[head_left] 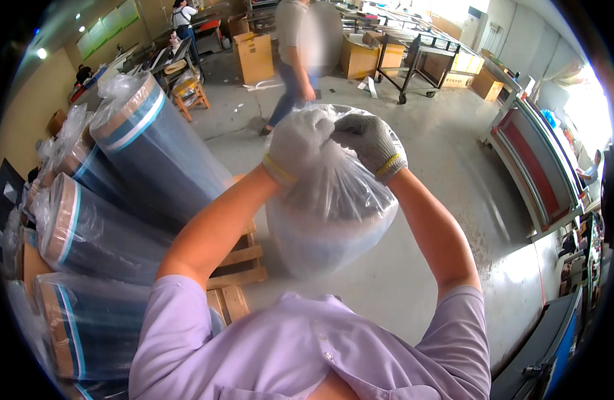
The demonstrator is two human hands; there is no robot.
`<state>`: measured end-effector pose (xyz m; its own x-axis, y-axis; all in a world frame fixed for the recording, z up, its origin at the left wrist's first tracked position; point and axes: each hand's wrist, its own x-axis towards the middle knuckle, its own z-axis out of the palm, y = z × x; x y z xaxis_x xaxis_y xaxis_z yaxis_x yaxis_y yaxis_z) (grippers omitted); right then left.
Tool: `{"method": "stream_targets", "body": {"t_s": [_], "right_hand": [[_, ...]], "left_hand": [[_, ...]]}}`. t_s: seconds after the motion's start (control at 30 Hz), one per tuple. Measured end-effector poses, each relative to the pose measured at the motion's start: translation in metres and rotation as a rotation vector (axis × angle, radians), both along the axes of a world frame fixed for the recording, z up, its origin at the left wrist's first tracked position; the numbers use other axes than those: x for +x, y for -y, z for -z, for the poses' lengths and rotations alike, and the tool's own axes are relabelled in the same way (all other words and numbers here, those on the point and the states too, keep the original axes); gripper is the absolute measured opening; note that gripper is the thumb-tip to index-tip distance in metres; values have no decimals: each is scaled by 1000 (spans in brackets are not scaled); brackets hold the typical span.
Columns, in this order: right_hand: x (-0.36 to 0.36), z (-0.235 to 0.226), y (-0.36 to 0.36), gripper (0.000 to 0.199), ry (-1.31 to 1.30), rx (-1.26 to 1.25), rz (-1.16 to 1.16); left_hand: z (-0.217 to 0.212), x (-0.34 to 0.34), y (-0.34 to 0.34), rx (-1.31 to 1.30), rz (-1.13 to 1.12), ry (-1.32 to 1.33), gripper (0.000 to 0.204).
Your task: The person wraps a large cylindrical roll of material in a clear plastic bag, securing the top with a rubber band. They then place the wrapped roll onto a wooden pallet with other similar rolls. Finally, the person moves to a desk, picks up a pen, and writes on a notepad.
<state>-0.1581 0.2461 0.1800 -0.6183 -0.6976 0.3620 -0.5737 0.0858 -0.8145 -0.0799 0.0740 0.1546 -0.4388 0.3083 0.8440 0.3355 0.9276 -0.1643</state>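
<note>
A large clear plastic bag (337, 190) stands in front of me, wrapped around a bulky round thing whose pale form shows blurred through the film. Its top is gathered into pleats between my hands. My left hand (298, 143), in a grey knit glove with a yellow cuff edge, is closed on the bunched plastic. My right hand (370, 143), gloved alike, grips the same gathered neck from the other side, its fingers curled inward. Both hands meet close together at the neck. Loose film sticks up behind them.
Several big plastic-wrapped rolls (164, 143) with blue-and-white bands crowd the left, beside a wooden pallet (244, 257). A person (292, 60) walks past ahead. Cardboard boxes (255, 59) and a wheeled metal rack (420, 63) stand farther off. A long framed machine (534, 163) lines the right.
</note>
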Motion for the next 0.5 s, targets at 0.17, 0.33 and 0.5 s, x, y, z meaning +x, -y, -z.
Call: {"method": "stream_targets", "body": {"t_s": [0.17, 0.33, 0.5], "right_hand": [[-4, -9, 6, 15, -277, 162, -7], [-28, 15, 0, 5, -804, 285, 93], [-50, 33, -4, 6, -881, 270, 82]], "left_hand": [[4, 5, 7, 32, -33, 69, 17], [11, 9, 21, 87, 46, 79, 14], [27, 12, 42, 232, 21, 391, 18]]}}
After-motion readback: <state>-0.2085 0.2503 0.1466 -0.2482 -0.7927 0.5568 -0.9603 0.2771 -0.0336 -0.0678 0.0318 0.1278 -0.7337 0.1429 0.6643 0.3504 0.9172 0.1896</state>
